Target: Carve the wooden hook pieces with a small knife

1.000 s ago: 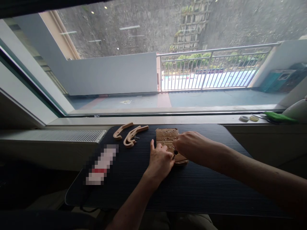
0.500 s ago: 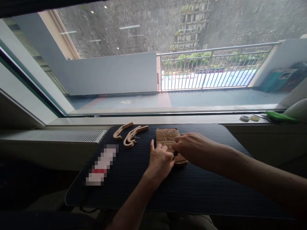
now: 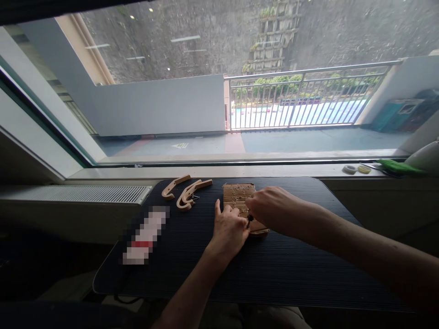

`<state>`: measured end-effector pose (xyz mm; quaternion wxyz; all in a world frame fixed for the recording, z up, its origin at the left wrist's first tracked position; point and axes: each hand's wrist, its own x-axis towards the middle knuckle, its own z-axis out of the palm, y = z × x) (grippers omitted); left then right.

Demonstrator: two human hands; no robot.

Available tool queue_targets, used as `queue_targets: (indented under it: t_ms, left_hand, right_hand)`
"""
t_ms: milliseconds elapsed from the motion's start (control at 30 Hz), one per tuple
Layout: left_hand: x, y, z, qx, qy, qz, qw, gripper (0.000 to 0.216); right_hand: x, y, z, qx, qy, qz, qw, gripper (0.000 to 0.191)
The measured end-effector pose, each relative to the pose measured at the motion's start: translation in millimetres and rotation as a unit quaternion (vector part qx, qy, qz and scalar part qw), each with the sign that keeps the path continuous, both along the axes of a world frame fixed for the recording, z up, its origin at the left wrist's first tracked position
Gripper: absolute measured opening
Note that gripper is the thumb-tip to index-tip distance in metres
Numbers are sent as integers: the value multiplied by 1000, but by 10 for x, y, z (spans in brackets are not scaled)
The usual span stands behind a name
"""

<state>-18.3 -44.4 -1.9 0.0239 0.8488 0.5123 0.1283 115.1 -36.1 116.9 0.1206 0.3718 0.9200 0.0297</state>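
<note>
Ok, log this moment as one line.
left hand: on cardboard | right hand: gripping dark tool, mostly hidden | wooden hooks: on table, left of cardboard

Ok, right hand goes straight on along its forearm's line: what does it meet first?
Probably the far part of the cardboard; depth is unclear, so the right hand might pass just above it.

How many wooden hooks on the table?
3 visible, all toward the far left of the table: one separate hook, and just right of it an overlapping pair, outer hook and inner hook. Another could be hidden in the overlap.
</note>
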Motion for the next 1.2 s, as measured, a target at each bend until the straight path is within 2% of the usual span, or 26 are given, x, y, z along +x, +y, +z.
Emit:
queue_targets:
  t_ms: [133, 300, 500, 733, 1033, 1200]
  left_hand:
    - [-11, 8, -30, 18, -6, -4, 1000, 14]
    - [-8, 14, -35, 21, -1, -4, 1000, 15]
    - [6, 5, 7, 9, 3, -4, 1000, 17]
    - [4, 2, 25, -4, 1, -1, 1000, 18]
    - [3, 3, 9, 5, -5, -5, 1000, 16]
    - [-2, 9, -3, -5, 1, 4, 1000, 15]
  right_hand:
    - [-17, -37, 88, -9, -5, -24, 1000, 13]
    - [-20, -115, 173, -51, -5, 1, 999, 21]
    - [10, -79, 85, -51, 25, 11, 998, 19]
    - [39, -2, -42, -17, 48, 11, 999, 18]
    - [-4, -7, 8, -5, -11, 18, 1000, 17]
    - [-2, -39, 82, -17, 18, -3, 1000, 15]
